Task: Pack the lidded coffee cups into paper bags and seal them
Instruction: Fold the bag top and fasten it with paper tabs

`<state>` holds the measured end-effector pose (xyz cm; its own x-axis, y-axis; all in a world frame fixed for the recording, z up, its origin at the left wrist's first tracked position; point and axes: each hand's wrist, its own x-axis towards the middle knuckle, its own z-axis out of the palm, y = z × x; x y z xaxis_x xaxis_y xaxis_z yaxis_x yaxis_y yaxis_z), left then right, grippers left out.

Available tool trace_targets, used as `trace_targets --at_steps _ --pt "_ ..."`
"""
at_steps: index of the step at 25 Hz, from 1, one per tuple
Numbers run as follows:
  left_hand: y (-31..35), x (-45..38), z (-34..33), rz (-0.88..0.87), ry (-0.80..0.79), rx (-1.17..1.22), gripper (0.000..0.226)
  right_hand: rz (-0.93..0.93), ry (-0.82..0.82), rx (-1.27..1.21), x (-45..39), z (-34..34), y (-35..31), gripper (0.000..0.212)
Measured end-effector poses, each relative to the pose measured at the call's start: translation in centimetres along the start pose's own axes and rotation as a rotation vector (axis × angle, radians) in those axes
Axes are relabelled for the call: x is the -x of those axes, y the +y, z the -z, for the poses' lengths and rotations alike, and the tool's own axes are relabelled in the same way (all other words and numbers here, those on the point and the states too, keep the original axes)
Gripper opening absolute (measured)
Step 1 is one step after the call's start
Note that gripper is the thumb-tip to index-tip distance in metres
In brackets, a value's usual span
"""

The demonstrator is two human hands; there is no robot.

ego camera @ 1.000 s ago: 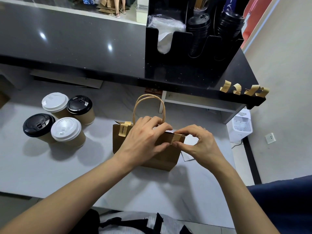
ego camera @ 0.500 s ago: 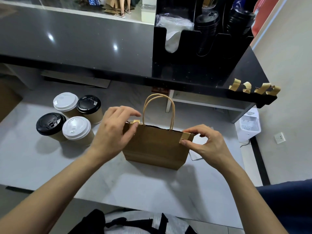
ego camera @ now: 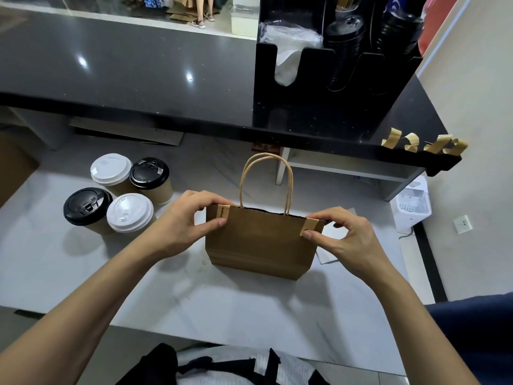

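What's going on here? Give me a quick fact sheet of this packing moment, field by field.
bag: brown paper bag, upright on the white table, handles up
seals: tape strips folded over both top corners
left hand: pinching left tape strip
right hand: pinching right tape strip
cups outside bag: four lidded cups, two white lids, two black
spare tape: strips stuck on the black counter edge

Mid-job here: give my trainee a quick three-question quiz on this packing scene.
1. How many cups stand left of the bag?
2. True or false: tape strips hang from the black counter edge.
3. The left hand pinches: A) a handle, B) the taped corner, C) a lid?

Key: 1. Four, two with white lids, two black. 2. True. 3. B; the right hand pinches the other taped corner.
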<state>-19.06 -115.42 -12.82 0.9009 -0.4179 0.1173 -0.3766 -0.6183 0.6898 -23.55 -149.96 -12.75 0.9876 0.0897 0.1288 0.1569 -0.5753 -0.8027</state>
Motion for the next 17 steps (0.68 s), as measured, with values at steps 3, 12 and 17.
trace_targets --at_steps 3,12,17 --pt "-0.22 -0.12 0.24 0.032 -0.008 0.066 0.030 -0.003 0.004 -0.007 0.05 -0.12 0.07 0.022" --pt "-0.17 -0.71 0.27 0.008 0.013 0.068 0.009 0.003 0.009 0.012 0.05 -0.08 0.08 0.021" --pt "-0.01 -0.67 0.19 -0.012 0.041 0.077 0.003 0.010 0.024 0.013 -0.07 -0.17 -0.07 0.018"
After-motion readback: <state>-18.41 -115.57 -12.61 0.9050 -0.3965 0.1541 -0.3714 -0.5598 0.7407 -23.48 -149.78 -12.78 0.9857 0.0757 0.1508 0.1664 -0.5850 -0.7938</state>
